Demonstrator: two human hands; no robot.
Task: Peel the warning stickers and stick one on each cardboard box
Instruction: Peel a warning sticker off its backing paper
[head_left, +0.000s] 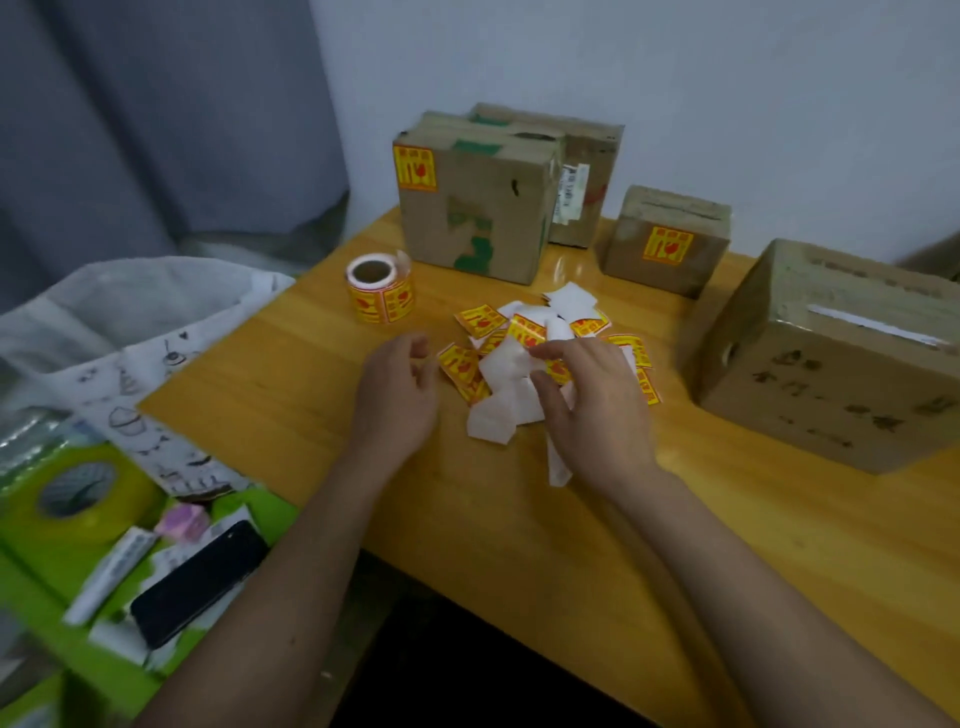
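Fingers of the right hand (592, 400) curl on the loose sticker pile (524, 358) at frame centre, apparently pinching a white backing slip; blur prevents certainty. Left hand (397, 397) hovers beside the pile, fingers loosely curled, holding nothing. Sticker roll (379, 288) stands upper centre-left. Stickered boxes: tall box (475, 208), small box (667, 241). Large box (836, 358), right, shows no sticker.

No legible text anywhere. Yellow-and-red warning stickers (530, 332), their print too blurred to read, on the roll (382, 291), the tall box (475, 208) and the small box (667, 244). Dark handwriting on the large box (841, 384): unreadable. White label (571, 192) on the rear box: illegible.
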